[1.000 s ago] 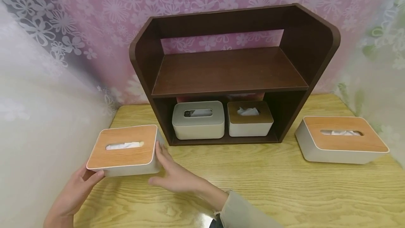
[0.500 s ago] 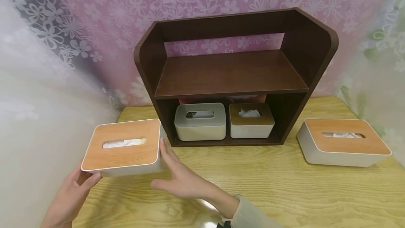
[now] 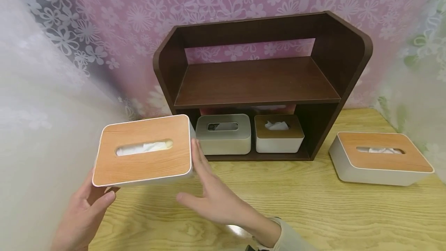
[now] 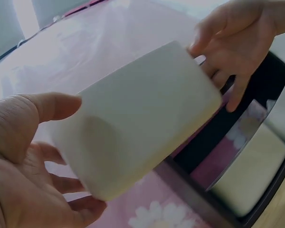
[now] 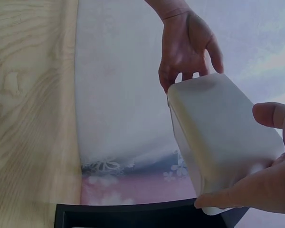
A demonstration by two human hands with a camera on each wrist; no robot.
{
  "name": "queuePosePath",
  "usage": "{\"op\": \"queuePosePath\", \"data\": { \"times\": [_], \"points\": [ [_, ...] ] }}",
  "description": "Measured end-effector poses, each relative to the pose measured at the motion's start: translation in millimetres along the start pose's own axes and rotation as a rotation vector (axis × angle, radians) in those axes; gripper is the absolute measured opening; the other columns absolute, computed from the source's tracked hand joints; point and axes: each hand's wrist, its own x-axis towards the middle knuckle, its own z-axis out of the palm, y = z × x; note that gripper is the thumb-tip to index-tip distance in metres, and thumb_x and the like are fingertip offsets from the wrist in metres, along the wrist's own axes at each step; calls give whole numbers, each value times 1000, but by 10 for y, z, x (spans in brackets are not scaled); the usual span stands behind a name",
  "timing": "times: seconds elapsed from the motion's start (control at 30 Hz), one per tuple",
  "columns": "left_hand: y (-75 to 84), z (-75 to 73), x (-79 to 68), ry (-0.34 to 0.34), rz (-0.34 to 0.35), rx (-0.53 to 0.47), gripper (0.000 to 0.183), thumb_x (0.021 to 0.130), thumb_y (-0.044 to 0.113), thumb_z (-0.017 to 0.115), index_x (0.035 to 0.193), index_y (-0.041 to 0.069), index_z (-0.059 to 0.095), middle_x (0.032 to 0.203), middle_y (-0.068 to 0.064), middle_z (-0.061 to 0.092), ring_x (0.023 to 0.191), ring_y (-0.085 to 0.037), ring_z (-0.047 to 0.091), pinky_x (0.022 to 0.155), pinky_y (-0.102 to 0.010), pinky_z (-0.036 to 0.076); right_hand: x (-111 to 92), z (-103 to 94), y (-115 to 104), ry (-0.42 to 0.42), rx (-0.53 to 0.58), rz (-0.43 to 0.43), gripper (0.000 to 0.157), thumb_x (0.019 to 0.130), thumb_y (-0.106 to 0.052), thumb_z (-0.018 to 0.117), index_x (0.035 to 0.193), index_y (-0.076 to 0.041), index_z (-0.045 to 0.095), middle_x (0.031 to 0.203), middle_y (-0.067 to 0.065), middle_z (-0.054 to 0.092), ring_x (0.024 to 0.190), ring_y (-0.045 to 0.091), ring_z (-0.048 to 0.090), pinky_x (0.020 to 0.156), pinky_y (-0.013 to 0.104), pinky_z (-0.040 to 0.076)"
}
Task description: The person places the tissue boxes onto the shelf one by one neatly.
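A white tissue box (image 3: 143,150) with a wood-grain lid and a slot showing tissue is held off the table at the left, tilted toward the head camera. My left hand (image 3: 81,212) grips its left end; in the left wrist view the fingers (image 4: 88,209) curl round the lower corner and the thumb lies over the pale underside. My right hand (image 3: 216,196) has straight fingers laid along the box's right end. Its thumb is spread apart below the front edge. In the right wrist view the right fingers (image 5: 237,192) reach across that end.
A dark brown two-tier shelf (image 3: 258,80) stands at the back. Its lower tier bears a grey-lidded tissue box (image 3: 223,142) and a brown-lidded one (image 3: 279,142). Another wood-lidded tissue box (image 3: 385,165) sits at the right of the wooden table (image 3: 296,200). Flowered cloth walls surround it.
The held tissue box has risen, moved slightly right and come closer to the head camera, covering the shelf's lower left corner. Both hands have moved with it.
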Motion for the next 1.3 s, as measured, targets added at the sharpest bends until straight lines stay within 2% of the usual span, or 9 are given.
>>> {"op": "queuePosePath", "data": {
  "times": [0.13, 0.3, 0.43, 0.63, 0.87, 0.97, 1.1, 1.23, 1.3],
  "points": [
    [81, 216, 159, 10, 48, -18, 79, 90, -21, 39, 160, 7, 14, 161, -16, 23, 139, -19, 36, 108, -24, 33, -67, -93, -66, 58, -1, 7, 111, 90, -22, 71, 153, -44, -17, 158, -27, -21, 148, 4, -13, 118, 57, 8],
    [110, 394, 311, -42, 186, -61, 82, 85, -24, 41, 158, 1, 13, 161, -20, 20, 140, -27, 34, 109, -28, 31, -132, -229, -109, 116, 14, -34, 110, 90, -18, 71, 154, -43, -15, 160, -26, -19, 149, 6, -11, 118, 57, 6],
    [134, 505, 397, -78, 230, -49, 84, 83, -25, 42, 158, 0, 13, 159, -21, 24, 138, -26, 37, 108, -28, 32, -180, -349, -141, 159, 11, -78, 109, 91, -13, 70, 155, -42, -13, 163, -21, -13, 150, 8, -9, 118, 57, 5],
    [244, 706, 573, -130, 275, -33, 86, 83, -23, 46, 158, 1, 12, 159, -24, 20, 139, -30, 36, 112, -28, 32, -258, -523, -195, 213, -29, -80, 108, 93, -12, 69, 155, -44, -14, 164, -18, -10, 150, 6, -8, 119, 55, 3],
    [326, 851, 716, -138, 268, -7, 88, 84, -21, 50, 160, 7, 14, 164, -17, 15, 144, -29, 31, 114, -26, 31, -276, -701, -168, 246, -35, -206, 98, 98, -7, 60, 157, -36, -12, 165, -11, -9, 152, 12, -2, 119, 41, 14],
    [337, 894, 766, -130, 263, 13, 87, 86, -19, 51, 160, 9, 15, 164, -16, 15, 145, -29, 31, 114, -25, 31, -282, -773, -174, 253, -41, -229, 90, 101, -7, 53, 158, -36, -11, 166, -11, -7, 152, 13, 0, 119, 47, 14],
    [342, 943, 818, -89, 206, 47, 85, 89, -15, 51, 160, 17, 17, 164, -12, 20, 144, -27, 33, 113, -24, 31, -291, -854, -188, 254, -65, -220, 85, 104, -8, 47, 157, -38, -11, 165, -14, -6, 152, 13, 1, 118, 56, 14],
    [338, 1006, 866, -41, 153, 59, 80, 92, -12, 49, 160, 23, 22, 162, -8, 28, 143, -24, 35, 113, -24, 31, -305, -913, -195, 264, -102, -200, 84, 104, -11, 48, 157, -39, -11, 165, -15, -6, 152, 12, 1, 119, 56, 12],
    [330, 1042, 884, -24, 153, 57, 76, 95, -11, 48, 159, 21, 24, 159, -10, 33, 140, -23, 39, 112, -24, 32, -313, -938, -196, 264, -113, -201, 84, 104, -10, 47, 157, -39, -12, 165, -15, -6, 152, 12, -1, 119, 55, 10]
  ]
}}
